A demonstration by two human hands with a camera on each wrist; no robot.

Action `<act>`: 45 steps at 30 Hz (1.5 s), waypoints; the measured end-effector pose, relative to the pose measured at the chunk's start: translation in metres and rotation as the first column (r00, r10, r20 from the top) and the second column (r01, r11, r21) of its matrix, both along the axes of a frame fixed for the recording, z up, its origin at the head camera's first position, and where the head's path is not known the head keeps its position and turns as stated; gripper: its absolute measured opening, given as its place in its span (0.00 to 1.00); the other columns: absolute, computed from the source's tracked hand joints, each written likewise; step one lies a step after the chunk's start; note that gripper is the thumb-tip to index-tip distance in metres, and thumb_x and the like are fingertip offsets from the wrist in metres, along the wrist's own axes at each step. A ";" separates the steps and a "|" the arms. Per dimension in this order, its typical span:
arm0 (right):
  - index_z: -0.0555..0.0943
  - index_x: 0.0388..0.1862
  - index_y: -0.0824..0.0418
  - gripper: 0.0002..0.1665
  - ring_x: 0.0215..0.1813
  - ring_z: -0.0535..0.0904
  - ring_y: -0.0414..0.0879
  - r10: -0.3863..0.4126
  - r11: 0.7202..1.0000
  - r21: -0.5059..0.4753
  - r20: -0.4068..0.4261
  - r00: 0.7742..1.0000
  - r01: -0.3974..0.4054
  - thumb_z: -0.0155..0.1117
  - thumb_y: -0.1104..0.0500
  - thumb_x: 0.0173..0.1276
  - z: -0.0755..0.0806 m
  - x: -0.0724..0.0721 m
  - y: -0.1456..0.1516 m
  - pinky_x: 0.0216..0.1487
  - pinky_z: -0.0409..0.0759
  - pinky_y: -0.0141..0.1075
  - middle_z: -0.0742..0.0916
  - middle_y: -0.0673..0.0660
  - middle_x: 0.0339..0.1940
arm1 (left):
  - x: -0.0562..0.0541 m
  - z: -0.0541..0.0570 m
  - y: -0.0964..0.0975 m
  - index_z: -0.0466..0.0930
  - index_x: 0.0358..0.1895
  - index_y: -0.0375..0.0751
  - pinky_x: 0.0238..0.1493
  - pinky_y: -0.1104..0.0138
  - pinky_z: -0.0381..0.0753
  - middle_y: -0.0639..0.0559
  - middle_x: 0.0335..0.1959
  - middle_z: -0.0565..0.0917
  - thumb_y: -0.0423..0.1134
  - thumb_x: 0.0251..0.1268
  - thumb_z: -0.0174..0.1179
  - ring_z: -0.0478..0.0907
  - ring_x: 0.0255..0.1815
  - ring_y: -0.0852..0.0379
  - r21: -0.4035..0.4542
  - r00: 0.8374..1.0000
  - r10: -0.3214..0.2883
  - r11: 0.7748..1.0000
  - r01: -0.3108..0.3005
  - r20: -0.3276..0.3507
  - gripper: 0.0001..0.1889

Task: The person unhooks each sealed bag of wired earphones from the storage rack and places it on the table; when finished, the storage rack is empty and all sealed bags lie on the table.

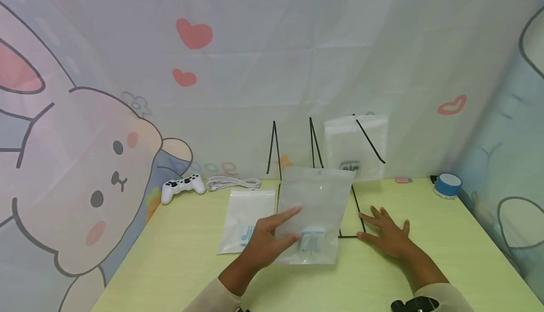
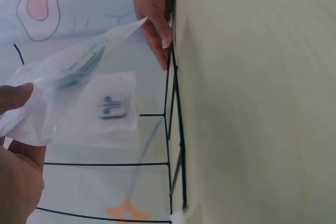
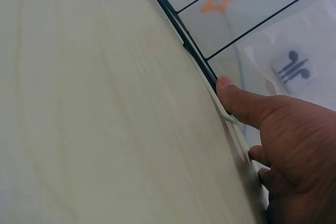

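Observation:
My left hand (image 1: 265, 241) holds a translucent zip bag (image 1: 314, 198) upright by its left edge, in front of a black wire display rack (image 1: 359, 208). A blue earphone shape shows low in the bag. In the left wrist view the thumb (image 2: 18, 97) lies on one side of the bag and the fingers on the other. My right hand (image 1: 388, 236) is spread over the table, its thumb tip (image 3: 226, 83) touching the rack's base. A second bag (image 1: 357, 137), with dark earphones low inside, hangs on the rack's right prong. The held bag hides part of the rack.
Left of the rack another bag (image 1: 250, 208) with a blue earphone shape lies flat on the table. Behind it are a white game controller (image 1: 182, 187) and a coiled white cable (image 1: 233, 183). A blue-and-white round container (image 1: 448, 186) and small pink block (image 1: 401, 180) stand back right.

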State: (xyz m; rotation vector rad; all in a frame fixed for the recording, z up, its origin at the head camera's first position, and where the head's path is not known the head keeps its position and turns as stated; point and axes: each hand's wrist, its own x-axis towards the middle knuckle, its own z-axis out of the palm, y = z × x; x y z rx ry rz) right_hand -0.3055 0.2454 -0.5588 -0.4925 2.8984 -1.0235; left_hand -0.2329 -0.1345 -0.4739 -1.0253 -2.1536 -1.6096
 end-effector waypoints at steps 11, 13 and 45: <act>0.75 0.83 0.52 0.44 0.89 0.46 0.79 -0.001 1.000 -0.002 0.004 1.000 0.001 0.71 0.36 0.75 0.000 0.000 -0.001 0.68 0.24 0.91 0.61 0.74 0.89 | -0.007 -0.015 -0.006 0.75 0.80 0.45 0.76 0.73 0.74 0.45 0.81 0.75 0.29 0.62 0.77 0.75 0.80 0.48 0.030 0.960 0.040 0.998 -0.051 0.277 0.40; 0.75 0.83 0.52 0.44 0.89 0.46 0.79 -0.003 1.000 -0.004 0.006 1.000 0.003 0.72 0.36 0.74 0.002 0.001 -0.002 0.68 0.23 0.91 0.61 0.74 0.89 | -0.010 -0.018 -0.008 0.76 0.80 0.49 0.77 0.74 0.72 0.48 0.82 0.75 0.31 0.60 0.79 0.73 0.83 0.46 0.017 0.949 0.069 0.997 -0.078 0.309 0.42; 0.74 0.83 0.53 0.44 0.89 0.44 0.79 -0.005 0.999 -0.037 0.007 1.000 0.005 0.71 0.35 0.75 0.002 0.003 -0.002 0.69 0.18 0.88 0.60 0.74 0.89 | -0.054 -0.032 -0.124 0.71 0.84 0.56 0.50 0.59 0.93 0.42 0.66 0.82 0.25 0.64 0.74 0.88 0.54 0.53 0.126 0.682 0.052 0.970 -0.208 0.730 0.45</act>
